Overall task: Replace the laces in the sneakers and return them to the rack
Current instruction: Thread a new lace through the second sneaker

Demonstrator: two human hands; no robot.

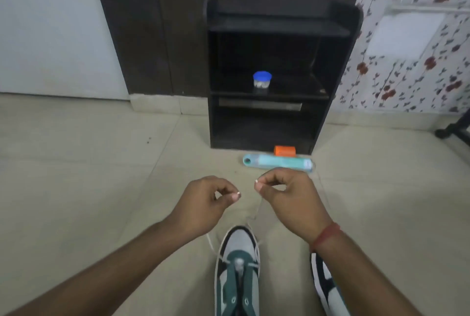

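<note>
A green, grey and black sneaker [238, 264] stands on the floor between my arms, toe pointing at the dark shoe rack [274, 28]. A pale lace [256, 214] runs from its lowest eyelets up to both hands. My left hand [203, 201] pinches one lace end between thumb and forefinger. My right hand [290, 193] pinches the other end at about the same height. A second sneaker [328, 287] lies at the lower right, partly hidden by my right forearm.
On the rack's middle shelf sits a small jar with a blue lid [262, 81]. A teal packet [277, 162] and an orange object [284, 151] lie on the tiled floor at the rack's foot. A black stand base [452, 130] is at the right.
</note>
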